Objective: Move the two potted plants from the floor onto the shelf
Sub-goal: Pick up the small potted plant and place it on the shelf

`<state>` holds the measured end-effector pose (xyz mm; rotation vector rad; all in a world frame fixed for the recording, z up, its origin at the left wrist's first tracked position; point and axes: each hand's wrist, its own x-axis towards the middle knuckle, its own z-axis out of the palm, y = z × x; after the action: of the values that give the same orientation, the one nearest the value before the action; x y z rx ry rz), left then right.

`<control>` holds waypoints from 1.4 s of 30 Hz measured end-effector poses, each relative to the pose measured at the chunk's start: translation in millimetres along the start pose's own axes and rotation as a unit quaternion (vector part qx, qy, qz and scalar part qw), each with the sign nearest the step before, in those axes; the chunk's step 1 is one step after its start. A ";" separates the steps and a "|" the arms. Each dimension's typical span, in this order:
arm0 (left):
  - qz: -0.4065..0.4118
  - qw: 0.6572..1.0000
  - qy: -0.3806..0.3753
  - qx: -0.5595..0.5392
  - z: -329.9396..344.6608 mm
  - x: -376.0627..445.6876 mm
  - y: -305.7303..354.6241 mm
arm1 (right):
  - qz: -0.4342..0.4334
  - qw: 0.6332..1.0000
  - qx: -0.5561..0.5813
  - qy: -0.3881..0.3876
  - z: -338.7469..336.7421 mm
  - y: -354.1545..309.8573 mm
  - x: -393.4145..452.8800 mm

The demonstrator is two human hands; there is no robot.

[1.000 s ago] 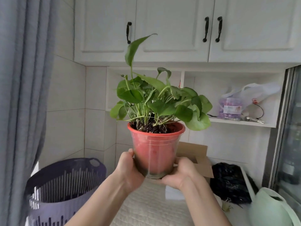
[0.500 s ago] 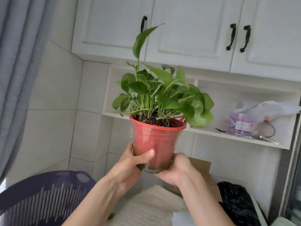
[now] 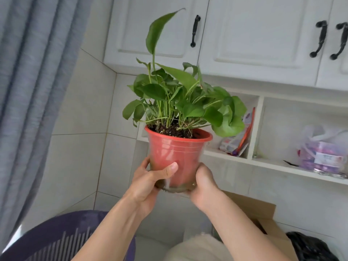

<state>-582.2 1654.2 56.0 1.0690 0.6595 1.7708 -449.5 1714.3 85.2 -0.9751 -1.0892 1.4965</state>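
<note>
A leafy green plant in a red plastic pot (image 3: 177,155) is held up in the air, upright, in front of the left compartment of the white wall shelf (image 3: 226,157). My left hand (image 3: 148,181) grips the pot's lower left side, thumb across its front. My right hand (image 3: 204,183) cups the lower right side and base. The pot's bottom sits below the shelf board's level. No second potted plant is in view.
White cupboards with black handles (image 3: 194,31) hang above the shelf. A pink packet (image 3: 239,136) leans in the left compartment; a bag with a purple jar (image 3: 323,157) fills the right one. Grey curtain (image 3: 28,91) left, purple basket (image 3: 62,238), cardboard box (image 3: 259,208), black bag (image 3: 310,247) below.
Both hands have carried the pot up and closer to the shelf. My left thumb has come round to the pot's front. The view has tilted upward and to the left.
</note>
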 end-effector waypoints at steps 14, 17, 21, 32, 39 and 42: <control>0.026 1.000 0.007 0.009 -13.4 72.0 -14.1 | -0.334 0.891 -0.203 -0.231 -23.8 -27.6 64.6; 0.030 0.999 0.003 0.037 -6.9 100.5 -14.9 | -0.329 0.890 -0.238 -0.208 -27.5 -43.9 86.7; 0.041 0.996 0.007 0.083 3.2 135.2 -15.9 | -0.352 0.889 -0.239 -0.169 -29.8 -58.3 120.0; 0.141 0.946 0.043 0.289 26.0 225.2 -36.5 | -0.402 0.876 -0.202 -0.173 -45.3 -100.4 211.7; 0.144 0.929 0.067 0.335 23.7 266.9 -53.3 | -0.360 0.901 -0.188 -0.150 -45.0 -98.5 252.4; 0.158 0.917 0.065 0.360 19.7 276.5 -58.7 | -0.381 0.890 -0.212 -0.136 -48.4 -95.8 261.9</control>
<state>-590.4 1929.3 123.2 1.6268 1.3517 1.9284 -424.1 1988.2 151.8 -0.4992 -1.7963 0.7609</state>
